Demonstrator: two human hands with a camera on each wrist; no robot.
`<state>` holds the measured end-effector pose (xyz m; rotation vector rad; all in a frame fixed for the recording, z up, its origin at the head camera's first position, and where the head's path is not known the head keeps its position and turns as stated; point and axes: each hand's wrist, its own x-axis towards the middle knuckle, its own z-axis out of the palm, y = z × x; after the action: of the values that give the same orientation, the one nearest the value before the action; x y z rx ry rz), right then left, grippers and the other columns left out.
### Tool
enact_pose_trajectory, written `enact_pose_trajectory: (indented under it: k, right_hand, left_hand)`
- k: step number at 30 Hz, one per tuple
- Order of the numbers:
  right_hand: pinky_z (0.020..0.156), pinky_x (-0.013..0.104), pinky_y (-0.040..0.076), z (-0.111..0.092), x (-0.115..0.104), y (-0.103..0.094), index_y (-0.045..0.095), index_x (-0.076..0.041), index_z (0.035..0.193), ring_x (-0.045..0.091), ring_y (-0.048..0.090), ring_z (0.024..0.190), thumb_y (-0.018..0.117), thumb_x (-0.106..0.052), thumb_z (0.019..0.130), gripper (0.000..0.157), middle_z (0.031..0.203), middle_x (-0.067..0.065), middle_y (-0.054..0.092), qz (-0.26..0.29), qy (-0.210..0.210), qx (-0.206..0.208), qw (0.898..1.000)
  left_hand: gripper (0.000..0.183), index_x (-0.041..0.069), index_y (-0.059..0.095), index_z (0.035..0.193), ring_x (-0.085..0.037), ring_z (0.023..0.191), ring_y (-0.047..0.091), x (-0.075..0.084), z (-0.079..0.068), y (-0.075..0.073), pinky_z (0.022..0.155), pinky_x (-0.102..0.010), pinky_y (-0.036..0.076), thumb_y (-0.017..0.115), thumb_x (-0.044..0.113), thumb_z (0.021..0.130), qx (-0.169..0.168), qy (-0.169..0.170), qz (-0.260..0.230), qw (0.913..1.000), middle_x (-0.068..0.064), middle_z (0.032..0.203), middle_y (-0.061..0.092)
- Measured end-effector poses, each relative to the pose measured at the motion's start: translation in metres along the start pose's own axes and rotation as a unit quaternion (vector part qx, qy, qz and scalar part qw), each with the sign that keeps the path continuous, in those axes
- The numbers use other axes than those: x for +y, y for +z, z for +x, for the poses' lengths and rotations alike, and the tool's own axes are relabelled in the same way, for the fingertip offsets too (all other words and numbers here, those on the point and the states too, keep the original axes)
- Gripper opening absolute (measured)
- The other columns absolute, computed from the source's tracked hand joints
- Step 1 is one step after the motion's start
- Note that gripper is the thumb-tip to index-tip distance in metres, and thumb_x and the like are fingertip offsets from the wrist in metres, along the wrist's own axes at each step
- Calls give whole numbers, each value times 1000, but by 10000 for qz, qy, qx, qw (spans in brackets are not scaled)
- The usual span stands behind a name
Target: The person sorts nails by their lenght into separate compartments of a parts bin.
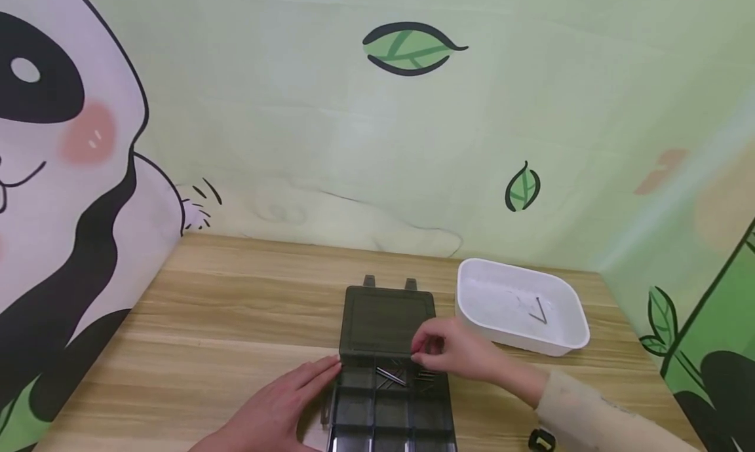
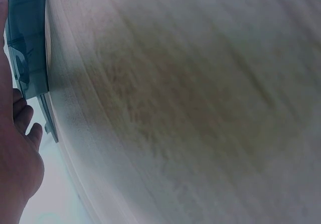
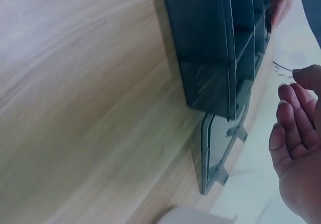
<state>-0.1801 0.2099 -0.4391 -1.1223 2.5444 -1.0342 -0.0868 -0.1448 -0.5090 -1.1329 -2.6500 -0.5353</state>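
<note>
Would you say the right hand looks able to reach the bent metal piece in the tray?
Probably yes: the right hand is near the open white tray, and nothing covers the bent metal piece.

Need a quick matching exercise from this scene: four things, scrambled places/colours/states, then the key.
Things:
1. tray
2. lid
3. left hand
4. bent rod

Places, colours, states:
A. at the left edge of the box
B. lying inside item 1
C. white
D. dark, folded open

Pairs: 1-C, 2-D, 3-A, 4-B
</note>
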Motion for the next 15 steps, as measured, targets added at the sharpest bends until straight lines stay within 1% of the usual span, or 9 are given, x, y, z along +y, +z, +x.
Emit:
enact_pose_trajectory:
  k: [3, 8, 15]
  right_hand:
    - [67, 23, 58, -4, 1, -6, 77, -13, 95, -1, 62, 76, 81, -8, 92, 7, 85, -13, 71, -17, 20, 18, 10000]
    - [69, 24, 58, -9, 3, -17, 78, -13, 94, -1, 63, 76, 83, -9, 91, 7, 83, -15, 71, -240, 72, 107, 9996]
    - [71, 32, 60, -16, 5, -35, 78, -14, 96, -1, 64, 78, 83, -9, 91, 9, 86, -17, 73, -463, 12, 183, 9988]
  left_hand:
    - [122, 5, 46, 161, -23, 139, 57, 0, 0, 0, 106, -45, 57, 65, 92, 78, -11, -3, -6, 10000, -9, 164, 49]
    - [122, 6, 46, 161, -23, 140, 57, 0, 0, 0, 106, -44, 57, 64, 93, 78, -63, -60, -36, 10000, -9, 164, 49]
    - [121, 4, 47, 160, -24, 138, 58, -1, 0, 0, 105, -44, 57, 64, 92, 78, -14, 75, 42, 10000, -10, 163, 49]
